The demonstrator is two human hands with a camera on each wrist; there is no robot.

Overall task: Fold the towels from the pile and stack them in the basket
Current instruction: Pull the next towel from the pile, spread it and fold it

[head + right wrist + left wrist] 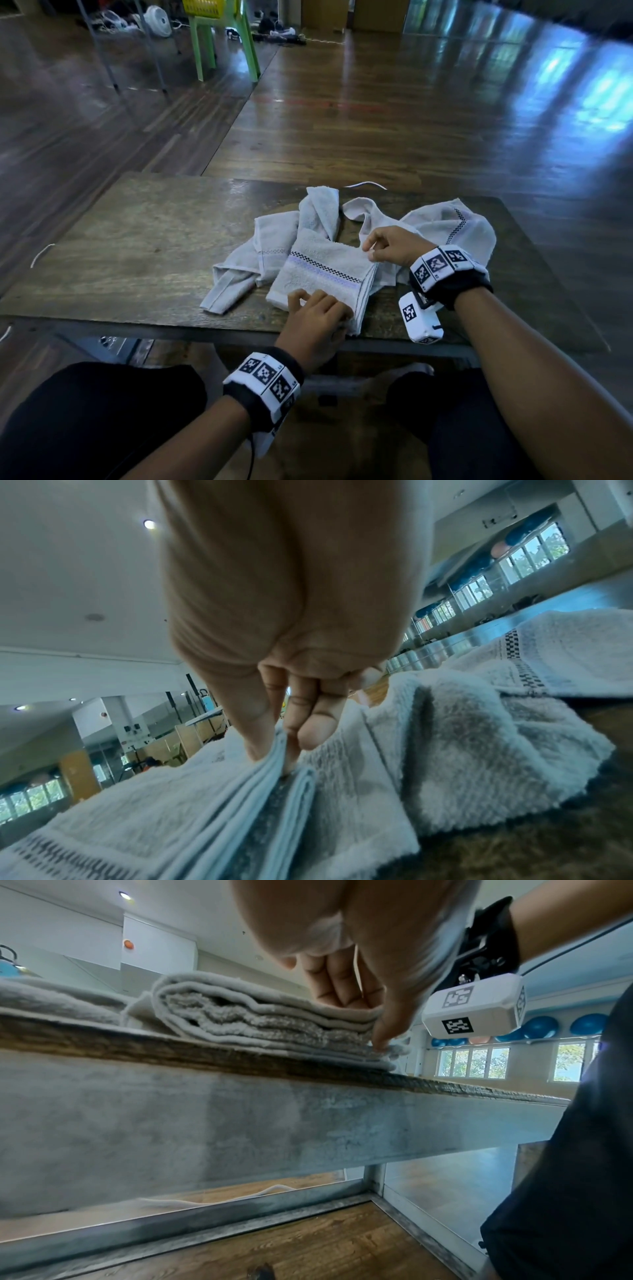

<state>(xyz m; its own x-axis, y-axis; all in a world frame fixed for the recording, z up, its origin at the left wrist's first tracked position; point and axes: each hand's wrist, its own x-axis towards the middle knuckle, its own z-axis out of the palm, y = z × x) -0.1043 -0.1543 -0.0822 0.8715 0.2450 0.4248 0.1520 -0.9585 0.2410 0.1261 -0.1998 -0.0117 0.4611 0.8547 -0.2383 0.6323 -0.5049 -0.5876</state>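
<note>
A grey towel with a checked stripe, folded into a thick rectangle (322,277), lies near the front edge of the wooden table (137,240). My left hand (310,301) holds its near edge, with fingers on top and the thumb (380,1042) pressed into the stacked layers (260,1020). At the far right corner, my right hand (371,251) pinches several layers together between thumb and fingers (260,745). Loose crumpled towels lie behind it on the left (274,236) and the right (455,226). A yellow basket (203,8) sits far off on a green chair.
The left half of the table is bare wood. The green chair (222,44) and thin metal legs (113,65) stand on the floor beyond the table. White cords lie at the table's left edge (39,255) and back edge (364,185). My knees are under the front edge.
</note>
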